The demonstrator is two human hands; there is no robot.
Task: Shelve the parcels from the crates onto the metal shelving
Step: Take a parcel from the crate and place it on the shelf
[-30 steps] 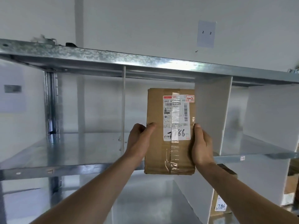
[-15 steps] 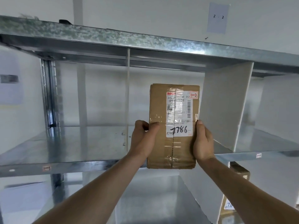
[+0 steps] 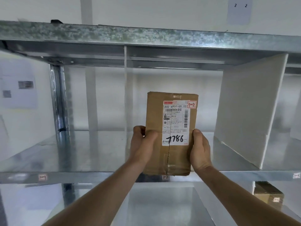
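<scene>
With my left hand [image 3: 143, 147] and right hand [image 3: 199, 152] curled round the upright parcel [image 3: 171, 132] at the shelf [image 3: 78, 154] lip, I judge it could topple forward if released before sitting fully on.

Galvanized metal shelf [image 3: 65, 154] in front of me, white divider panel [image 3: 247, 111] standing on it at right. My cardboard parcel [image 3: 171, 128] upright at its front edge; contact with shelf unclear. Another parcel [image 3: 268, 194] on lower shelf.
</scene>
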